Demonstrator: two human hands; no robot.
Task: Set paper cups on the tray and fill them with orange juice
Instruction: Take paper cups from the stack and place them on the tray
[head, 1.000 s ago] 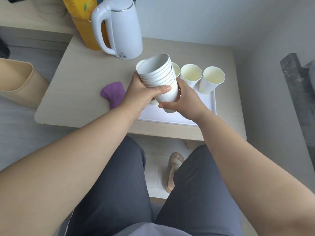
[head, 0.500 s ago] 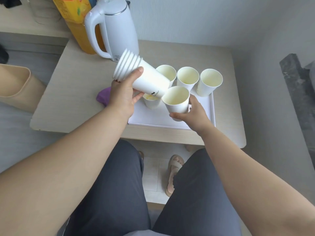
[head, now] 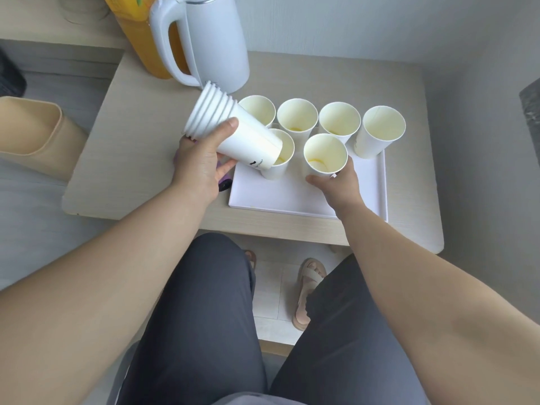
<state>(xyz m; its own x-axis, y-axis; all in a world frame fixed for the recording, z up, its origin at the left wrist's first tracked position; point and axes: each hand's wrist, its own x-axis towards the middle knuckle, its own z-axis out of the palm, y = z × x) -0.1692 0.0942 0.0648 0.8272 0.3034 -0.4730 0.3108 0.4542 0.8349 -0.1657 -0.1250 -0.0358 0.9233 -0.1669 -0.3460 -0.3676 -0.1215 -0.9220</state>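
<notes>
My left hand grips a stack of white paper cups, tilted on its side with the rims pointing up and left. My right hand holds a single paper cup upright at the middle of the white tray. Several more paper cups stand on the tray: a back row and one partly hidden behind the stack. Some cups show a little yellow at the bottom. The orange juice bottle stands at the table's back left, behind the kettle.
A white electric kettle stands just behind the cup stack. A purple cloth lies under my left hand beside the tray. A beige bin sits left of the low table. My knees and sandalled feet are below the table edge.
My right hand pulled one cup off the stack and carried it right and down onto the tray. My left hand tipped the stack onto its side and moved left.
</notes>
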